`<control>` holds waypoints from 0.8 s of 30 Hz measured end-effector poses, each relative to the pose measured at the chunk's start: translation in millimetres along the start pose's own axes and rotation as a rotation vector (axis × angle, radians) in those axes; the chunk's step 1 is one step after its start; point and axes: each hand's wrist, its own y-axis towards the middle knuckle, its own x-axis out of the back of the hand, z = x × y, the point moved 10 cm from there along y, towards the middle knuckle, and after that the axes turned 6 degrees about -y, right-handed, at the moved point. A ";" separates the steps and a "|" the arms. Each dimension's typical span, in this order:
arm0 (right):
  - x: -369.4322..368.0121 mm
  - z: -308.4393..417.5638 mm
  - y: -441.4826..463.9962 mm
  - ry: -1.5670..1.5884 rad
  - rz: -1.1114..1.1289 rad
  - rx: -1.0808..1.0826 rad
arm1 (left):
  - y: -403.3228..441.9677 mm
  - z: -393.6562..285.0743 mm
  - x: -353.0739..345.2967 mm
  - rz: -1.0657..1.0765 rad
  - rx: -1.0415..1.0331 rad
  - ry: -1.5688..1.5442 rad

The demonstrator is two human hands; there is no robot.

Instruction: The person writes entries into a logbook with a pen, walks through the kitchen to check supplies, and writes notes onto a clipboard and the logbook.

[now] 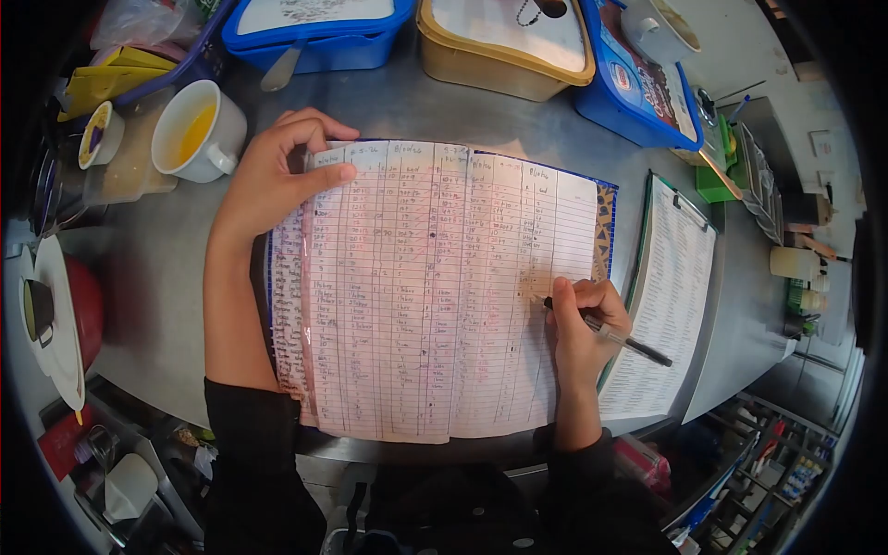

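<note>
An open ruled notebook [388,277] lies on the steel counter, its pages filled with handwritten columns. My left hand [277,176] grips its upper left edge, with the thumb on the page and the fingers at the top border. Between the fingers of my right hand [585,333] is a black pen [638,348], its tip near the right-hand columns of the right page. At the far right of that page some lines are blank. Right of the notebook, a clipboard [661,296] carries a printed list.
Blue tubs [314,46] and a gold tub [499,55] line the back. A white mug [199,129] with yellow liquid stands at left, near a small cup [100,135]. A red and white round container [74,314] is at the left edge.
</note>
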 end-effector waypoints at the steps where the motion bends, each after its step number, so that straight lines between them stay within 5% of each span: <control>1: 0.8 -2.5 0.3 -0.001 -0.001 -0.001 | -0.2 0.5 -0.1 -0.004 0.008 -0.008; 24: -6.8 8.1 0.4 -0.175 0.051 0.146 | -0.4 2.5 0.5 -0.014 0.017 -0.009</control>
